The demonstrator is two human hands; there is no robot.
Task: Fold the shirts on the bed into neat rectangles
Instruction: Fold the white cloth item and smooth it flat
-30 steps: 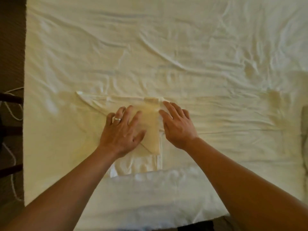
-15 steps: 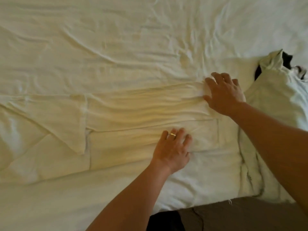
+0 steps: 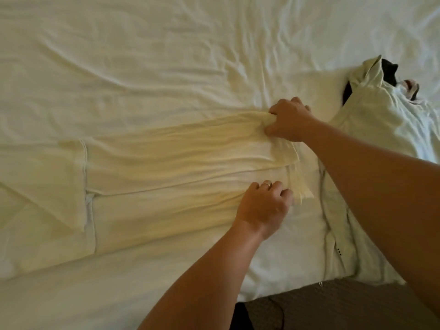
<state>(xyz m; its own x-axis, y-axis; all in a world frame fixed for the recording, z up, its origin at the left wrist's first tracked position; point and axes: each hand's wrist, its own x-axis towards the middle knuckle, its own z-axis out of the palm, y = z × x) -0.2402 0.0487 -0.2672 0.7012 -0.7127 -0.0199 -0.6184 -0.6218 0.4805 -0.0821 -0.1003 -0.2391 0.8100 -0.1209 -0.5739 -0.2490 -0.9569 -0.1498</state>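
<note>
Both hands went from flat palms to gripping: my right hand (image 3: 289, 121) bunches the far corner of the cream shirt's (image 3: 171, 167) hem, my left hand (image 3: 264, 206) pinches the near corner. Shirt lies stretched out to my left, sleeves already folded in. Likely next: hem-to-collar fold. Fingertips hidden under cloth. Pile (image 3: 381, 129) beyond my right hand is partly cut off, contents unclear.
</note>
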